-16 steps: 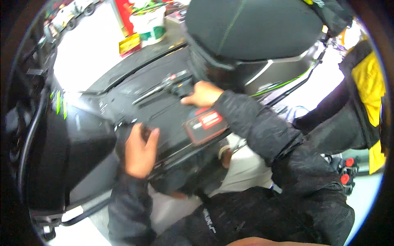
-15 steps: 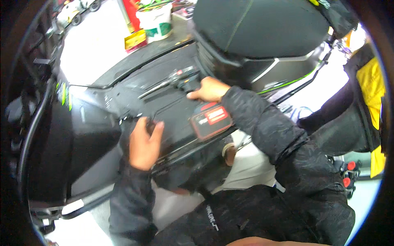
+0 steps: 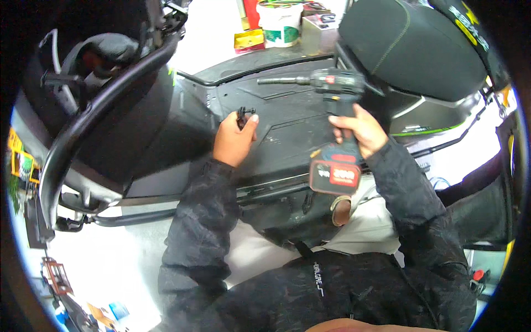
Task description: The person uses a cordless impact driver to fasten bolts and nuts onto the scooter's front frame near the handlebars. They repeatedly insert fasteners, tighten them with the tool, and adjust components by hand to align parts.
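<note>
My right hand [image 3: 362, 133] is wrapped round the handle of a black cordless power driver [image 3: 337, 82]. Its long dark bit [image 3: 282, 81] points left above the footboard, and the chunky red-and-black battery [image 3: 334, 176] hangs toward me. My left hand [image 3: 235, 138] is closed, with small black bolt-like parts [image 3: 245, 116] pinched between thumb and fingers; their exact kind is too small to make out. Both hands are over the black ribbed footboard [image 3: 293, 135] of a scooter, left hand nearer the front panel, right hand nearer the seat.
The padded black seat [image 3: 415, 44] rises at the far right. A curved black tube bar [image 3: 105, 110] and the front panel [image 3: 149, 149] stand at left. Beyond the footboard are a white-and-green bucket [image 3: 279, 27], a yellow box [image 3: 249, 41] and a grey box [image 3: 319, 37].
The view has swung left, showing more of the scooter's front. My right hand has brought the driver up closer, its bit now nearly level. The left hand still pinches the small parts.
</note>
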### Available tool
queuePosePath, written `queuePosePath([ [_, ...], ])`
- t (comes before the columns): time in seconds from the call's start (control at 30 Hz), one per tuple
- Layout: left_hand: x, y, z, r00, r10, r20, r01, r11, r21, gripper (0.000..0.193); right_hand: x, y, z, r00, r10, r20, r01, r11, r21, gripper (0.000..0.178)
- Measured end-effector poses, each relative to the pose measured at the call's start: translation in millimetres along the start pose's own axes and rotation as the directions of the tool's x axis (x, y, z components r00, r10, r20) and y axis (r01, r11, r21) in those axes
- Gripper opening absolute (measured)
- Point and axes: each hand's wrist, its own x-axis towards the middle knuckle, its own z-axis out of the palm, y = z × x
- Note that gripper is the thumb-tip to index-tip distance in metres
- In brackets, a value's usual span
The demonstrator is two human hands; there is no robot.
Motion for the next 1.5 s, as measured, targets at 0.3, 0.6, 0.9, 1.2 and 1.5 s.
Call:
queuePosePath([
  [0.3,0.8,16.1,4.7,0.98,0.108,-0.165,-0.079,0.981,0.177,0.027,-81.9,28.5,36.1,0.989,-0.034,0.145,0.034,0.999,-0.002,0.034],
  [0.6,-2.3,29.7,3.0,0.962,0.107,-0.253,-0.096,0.994,0.054,0.023,-74.6,40.0,25.6,0.998,-0.035,0.045,0.035,0.999,0.008,0.03],
  [0.9,-3.3,31.9,-0.6,0.983,0.087,-0.164,-0.083,0.996,0.032,0.03,-71.9,40.0,16.8,0.999,0.027,0.037,-0.026,0.999,-0.027,0.03],
  [1.2,-4.9,41.5,-3.8,0.978,0.146,-0.151,-0.126,0.983,0.13,0.032,-76.0,39.4,19.1,1.0,-0.005,0.02,0.006,0.998,-0.069,0.031],
  [1.5,-7.6,49.8,-8.6,0.948,0.279,-0.156,-0.22,0.923,0.316,0.031,-72.7,35.7,8.3,0.995,0.024,0.095,-0.021,0.999,-0.038,0.033],
])
